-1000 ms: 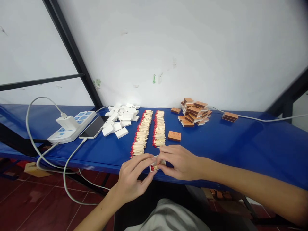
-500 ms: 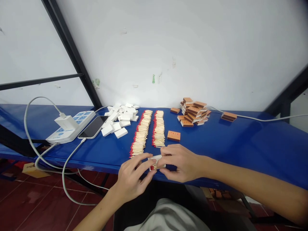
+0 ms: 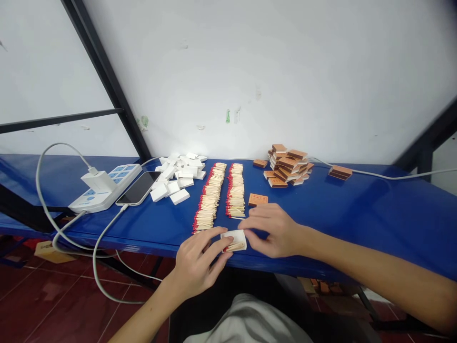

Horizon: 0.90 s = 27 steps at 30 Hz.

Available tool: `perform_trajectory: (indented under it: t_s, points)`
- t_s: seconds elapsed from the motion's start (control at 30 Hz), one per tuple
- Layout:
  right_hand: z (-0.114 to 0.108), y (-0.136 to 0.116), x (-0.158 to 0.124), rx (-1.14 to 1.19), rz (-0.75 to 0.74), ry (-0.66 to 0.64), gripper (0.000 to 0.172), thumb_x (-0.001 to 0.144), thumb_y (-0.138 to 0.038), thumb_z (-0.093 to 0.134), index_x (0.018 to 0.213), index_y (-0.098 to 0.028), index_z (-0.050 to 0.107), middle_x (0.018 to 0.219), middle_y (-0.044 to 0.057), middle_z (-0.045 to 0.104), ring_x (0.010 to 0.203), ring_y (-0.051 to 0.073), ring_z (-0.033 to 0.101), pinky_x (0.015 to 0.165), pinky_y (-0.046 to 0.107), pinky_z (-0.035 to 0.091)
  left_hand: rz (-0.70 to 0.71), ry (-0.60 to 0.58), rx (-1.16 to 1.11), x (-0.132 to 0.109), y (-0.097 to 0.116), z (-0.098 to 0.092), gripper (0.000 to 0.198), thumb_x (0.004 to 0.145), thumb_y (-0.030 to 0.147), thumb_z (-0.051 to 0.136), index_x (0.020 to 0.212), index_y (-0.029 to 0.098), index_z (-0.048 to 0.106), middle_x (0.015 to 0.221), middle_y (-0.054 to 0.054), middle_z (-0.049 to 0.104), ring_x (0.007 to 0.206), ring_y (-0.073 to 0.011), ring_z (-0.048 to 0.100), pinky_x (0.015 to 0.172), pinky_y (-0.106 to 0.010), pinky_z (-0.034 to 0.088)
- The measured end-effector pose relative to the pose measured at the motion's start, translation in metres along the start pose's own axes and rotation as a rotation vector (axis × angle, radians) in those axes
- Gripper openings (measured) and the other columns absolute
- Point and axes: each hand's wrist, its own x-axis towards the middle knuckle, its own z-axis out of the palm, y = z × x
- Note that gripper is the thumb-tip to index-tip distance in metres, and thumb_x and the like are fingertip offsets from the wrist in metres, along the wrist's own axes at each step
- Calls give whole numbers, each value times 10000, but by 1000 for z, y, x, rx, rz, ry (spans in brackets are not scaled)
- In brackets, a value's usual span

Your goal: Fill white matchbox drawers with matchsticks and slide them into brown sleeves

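My left hand (image 3: 200, 257) grips a small white matchbox tray (image 3: 237, 235) at the table's front edge, with a finger reaching inside it. A few red-tipped matches (image 3: 234, 247) lie along the tray's near side. At the tray's far right corner, the thumb and index finger of my right hand (image 3: 273, 231) are pinched close together; whether anything is between them is hidden. Just beyond the hands are two long rows of matches, a left row (image 3: 210, 197) and a right row (image 3: 235, 190). An orange matchbox (image 3: 258, 199) lies right behind my right hand.
White trays (image 3: 180, 174) are heaped at the back left, beside a phone (image 3: 138, 188) and a power strip (image 3: 103, 190) with cables. Orange matchboxes (image 3: 288, 166) are piled at the back right; more boxes (image 3: 340, 172) sit farther right on the blue table (image 3: 374, 214).
My right hand has drawn up and back from inside the tray to its far right corner, uncovering more of the tray and matches. My left hand has kept its hold.
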Motion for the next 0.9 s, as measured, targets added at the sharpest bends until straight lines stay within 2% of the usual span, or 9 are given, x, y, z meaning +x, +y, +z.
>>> perform_trajectory:
  t_s: [0.07, 0.2, 0.33, 0.57, 0.73, 0.9]
  points:
    - [0, 10, -2, -11, 96, -21, 157, 897, -99, 526, 901, -150, 674, 728, 18, 687, 610, 109, 561, 593, 235, 392, 17, -7, 18, -1, 0, 0, 239, 931, 201, 644, 1168, 173, 660, 1147, -123, 719, 989, -220, 715, 799, -328, 595]
    - [3, 25, -7, -80, 300, -249, 155, 903, -140, 547, 909, -160, 701, 734, 20, 704, 621, 125, 588, 614, 243, 408, 35, -9, 26, -1, 0, -1, 267, 909, 196, 644, 1174, 175, 663, 1136, -122, 727, 967, -223, 718, 784, -329, 595]
    - [3, 27, -7, -88, 350, -377, 173, 936, -184, 548, 970, -161, 716, 807, 43, 722, 691, 147, 625, 657, 256, 424, 25, -8, 12, 1, 1, -1, 301, 880, 191, 639, 1181, 177, 654, 1113, -120, 733, 939, -226, 718, 770, -336, 588]
    - [4, 25, -7, -71, 331, -388, 197, 959, -196, 537, 988, -169, 730, 868, 55, 745, 765, 164, 659, 698, 263, 433, 26, -13, 1, 2, 3, -1, 347, 859, 217, 656, 1201, 170, 639, 1054, -107, 743, 863, -223, 710, 737, -341, 575]
    - [6, 26, -9, -72, 339, -338, 191, 949, -204, 546, 1022, -174, 720, 832, 34, 734, 650, 130, 608, 643, 247, 413, 27, -17, 6, 1, 3, 1, 342, 852, 222, 660, 1191, 178, 644, 1062, -102, 744, 859, -224, 704, 734, -345, 571]
    - [5, 25, -7, -114, 364, -365, 188, 944, -229, 573, 1044, -183, 726, 810, 27, 727, 651, 134, 605, 639, 249, 411, 32, -8, 25, 2, 2, 1, 336, 860, 232, 648, 1192, 185, 642, 1051, -95, 751, 862, -215, 709, 746, -338, 577]
